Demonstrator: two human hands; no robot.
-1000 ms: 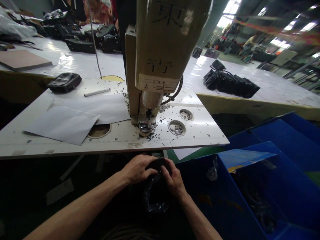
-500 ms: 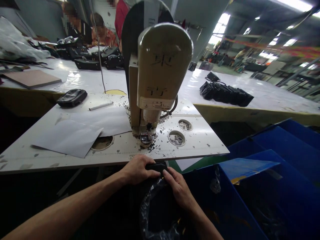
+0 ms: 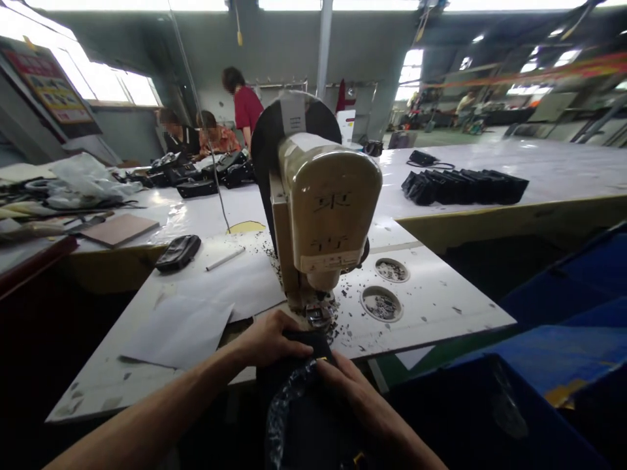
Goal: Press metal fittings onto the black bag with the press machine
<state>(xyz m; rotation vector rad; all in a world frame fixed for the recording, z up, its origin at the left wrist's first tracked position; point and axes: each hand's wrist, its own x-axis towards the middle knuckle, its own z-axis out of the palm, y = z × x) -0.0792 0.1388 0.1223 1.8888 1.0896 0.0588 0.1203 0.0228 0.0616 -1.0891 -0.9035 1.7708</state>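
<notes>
Both hands grip a black bag (image 3: 307, 405) with gold-coloured metal bits and clear plastic wrapped on it. My left hand (image 3: 272, 339) is closed on its upper left edge, thumb lying across the top. On the right side my right hand (image 3: 345, 375) is closed on the bag near a small gold fitting. The bag's top end is at the front of the work plate, close to the foot of a cream-coloured machine head (image 3: 333, 209). The machine's metal base part (image 3: 318, 316) stands just beyond the bag. Dark shadow hides the bag's lower part.
On the white machine table (image 3: 450, 287) lie paper sheets (image 3: 181, 329), a white pen (image 3: 225, 258), a dark pouch (image 3: 178, 252) and black scraps. Blue bins (image 3: 563, 352) stand at right. Behind, a long table holds a row of black bags (image 3: 463, 187). Several people are in the background.
Both hands have brought the black bag forward, so its top end is now over the table edge close to the machine's foot. The camera view has tilted up and turned slightly left.
</notes>
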